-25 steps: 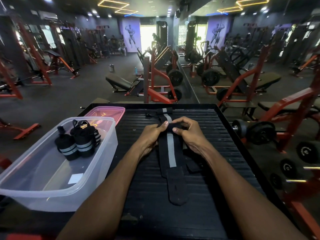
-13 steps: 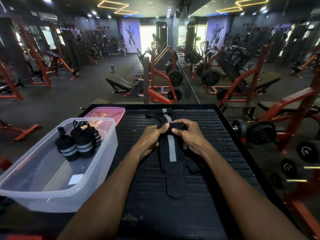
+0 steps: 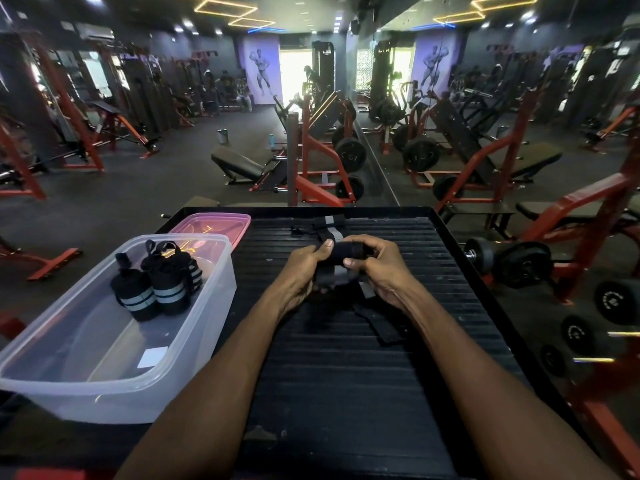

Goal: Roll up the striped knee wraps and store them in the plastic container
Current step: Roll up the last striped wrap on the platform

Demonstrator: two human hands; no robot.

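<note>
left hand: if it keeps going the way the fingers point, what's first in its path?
The left hand points up-right across the mat, its fingers already on the half-rolled knee wrap. Straight past that roll it would likely meet the right hand gripping the other end; depth is unclear.

The wrap (image 3: 341, 261) between the hands is black with a grey stripe down its length. Two rolled wraps (image 3: 152, 289) in the container (image 3: 194, 327) are black too, each ringed with pale grey bands. The container itself is clear, frosty plastic; its lid (image 3: 221, 225) beyond is see-through pink. The ribbed platform (image 3: 346, 358) is black. Machine frames (image 3: 311, 150) around the room are red-orange, with black weight plates (image 3: 349, 154).
</note>
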